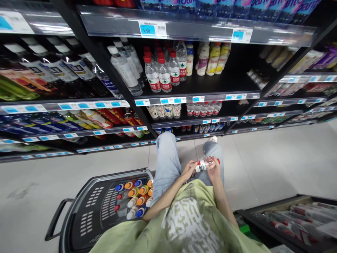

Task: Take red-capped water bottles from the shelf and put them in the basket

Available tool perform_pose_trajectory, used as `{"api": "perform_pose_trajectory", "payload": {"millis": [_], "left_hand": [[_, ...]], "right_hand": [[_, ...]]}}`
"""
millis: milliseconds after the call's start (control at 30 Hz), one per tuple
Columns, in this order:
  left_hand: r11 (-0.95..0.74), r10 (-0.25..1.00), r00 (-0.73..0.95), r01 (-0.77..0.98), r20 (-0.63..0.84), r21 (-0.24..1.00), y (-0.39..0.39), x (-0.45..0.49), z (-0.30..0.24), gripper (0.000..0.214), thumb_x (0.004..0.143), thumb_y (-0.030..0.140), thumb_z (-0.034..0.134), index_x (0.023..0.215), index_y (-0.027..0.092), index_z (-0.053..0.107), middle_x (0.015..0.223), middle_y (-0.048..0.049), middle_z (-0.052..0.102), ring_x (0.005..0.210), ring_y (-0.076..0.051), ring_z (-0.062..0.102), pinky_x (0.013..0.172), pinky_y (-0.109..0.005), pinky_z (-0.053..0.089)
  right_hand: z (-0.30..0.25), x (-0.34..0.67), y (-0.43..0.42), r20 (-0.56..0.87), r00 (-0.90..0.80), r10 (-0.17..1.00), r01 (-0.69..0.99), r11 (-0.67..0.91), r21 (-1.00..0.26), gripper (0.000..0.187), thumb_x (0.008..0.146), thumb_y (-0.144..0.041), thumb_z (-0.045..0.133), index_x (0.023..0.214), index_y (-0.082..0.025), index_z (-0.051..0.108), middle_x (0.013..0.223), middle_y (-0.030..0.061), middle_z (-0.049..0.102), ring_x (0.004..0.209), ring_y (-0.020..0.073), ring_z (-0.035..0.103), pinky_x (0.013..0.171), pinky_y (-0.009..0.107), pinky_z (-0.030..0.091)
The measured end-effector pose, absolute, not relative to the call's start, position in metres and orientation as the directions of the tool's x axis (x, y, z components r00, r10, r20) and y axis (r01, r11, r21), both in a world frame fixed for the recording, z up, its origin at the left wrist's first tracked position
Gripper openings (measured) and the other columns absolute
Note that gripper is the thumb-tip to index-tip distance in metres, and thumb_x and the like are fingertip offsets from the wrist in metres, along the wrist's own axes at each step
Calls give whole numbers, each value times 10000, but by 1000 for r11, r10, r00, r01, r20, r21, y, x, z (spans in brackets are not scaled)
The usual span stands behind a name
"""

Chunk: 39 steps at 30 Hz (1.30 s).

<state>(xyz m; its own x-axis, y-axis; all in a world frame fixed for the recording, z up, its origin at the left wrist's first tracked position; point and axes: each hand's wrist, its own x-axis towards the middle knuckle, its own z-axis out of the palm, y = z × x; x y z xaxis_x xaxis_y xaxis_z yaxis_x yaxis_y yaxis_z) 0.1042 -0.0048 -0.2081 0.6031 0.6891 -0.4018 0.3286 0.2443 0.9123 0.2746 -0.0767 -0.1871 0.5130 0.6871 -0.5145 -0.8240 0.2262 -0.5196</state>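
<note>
A clear water bottle [201, 166] with a red-and-white label and a red cap lies sideways across my lap. My left hand [189, 169] is closed around its bottom end, and my right hand [214, 168] grips it near the cap. In front of me, similar red-capped water bottles [164, 75] stand upright on the middle shelf. Several more of that kind [204, 109] sit one shelf lower. At my left side, a dark shopping basket [92, 207] holds several bottles with blue, orange, white and red caps.
Yellow and purple drink bottles [214, 59] stand right of the water on the shelf. Dark tea bottles [71, 65] fill the left bay. Behind my right arm is a crate [284, 211] with bottles lying in it. Grey floor tiles [258, 158] extend rightward.
</note>
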Motion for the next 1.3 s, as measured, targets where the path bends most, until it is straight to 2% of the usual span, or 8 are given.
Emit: {"api": "perform_pose_trajectory", "payload": {"millis": [133, 367, 633, 867, 967, 1100, 1300], "left_hand": [[215, 699, 610, 319, -373, 923, -3, 102, -211, 737, 903, 899, 476, 1031, 188, 622, 614, 32, 571, 451, -125, 477, 465, -239, 345], [195, 701, 617, 318, -358, 928, -2, 103, -206, 743, 912, 897, 463, 1011, 181, 632, 622, 35, 539, 465, -122, 456, 442, -237, 318], [244, 682, 633, 274, -366, 930, -1, 104, -204, 745, 864, 926, 513, 957, 191, 597, 623, 47, 512, 458, -100, 408, 428, -218, 278], [261, 678, 628, 279, -381, 924, -2, 104, -206, 740, 862, 922, 527, 986, 195, 595, 625, 51, 515, 460, -108, 422, 442, -225, 289], [297, 672, 614, 289, -415, 910, -3, 106, -205, 784, 835, 943, 530, 1057, 193, 592, 648, 48, 547, 471, -109, 459, 457, -222, 313], [374, 652, 595, 287, -470, 882, -5, 107, -201, 853, 770, 932, 619, 1203, 200, 554, 752, 24, 628, 516, -112, 514, 464, -210, 320], [288, 704, 635, 155, -319, 945, -6, 108, -197, 836, 684, 714, 875, 1234, 196, 517, 870, 14, 667, 568, -83, 511, 510, -197, 388]], "right_hand": [[-184, 274, -77, -548, 503, 668, -838, 223, -498, 211, 802, -343, 824, 862, -253, 643, 864, -18, 738, 878, 186, 763, 811, 321, 650], [-179, 272, -77, -576, 489, 655, -856, 231, -463, 207, 778, -322, 837, 859, -247, 661, 865, -16, 740, 890, 184, 762, 817, 302, 642], [-179, 272, -76, -553, 521, 650, -827, 224, -516, 207, 768, -335, 830, 845, -249, 658, 854, -2, 747, 874, 208, 759, 811, 338, 652], [-181, 273, -76, -535, 525, 662, -818, 218, -532, 203, 780, -338, 824, 850, -248, 656, 855, -4, 745, 887, 207, 766, 824, 336, 656], [-181, 273, -77, -521, 523, 674, -815, 217, -538, 201, 785, -348, 825, 852, -247, 665, 856, -3, 745, 905, 211, 764, 831, 340, 651], [-180, 272, -77, -491, 519, 699, -818, 239, -523, 221, 775, -357, 843, 822, -244, 658, 859, -18, 733, 918, 189, 754, 835, 311, 632], [-180, 273, -77, -523, 521, 675, -822, 230, -521, 239, 768, -372, 843, 855, -245, 660, 855, -13, 739, 899, 197, 754, 832, 329, 637]]}}
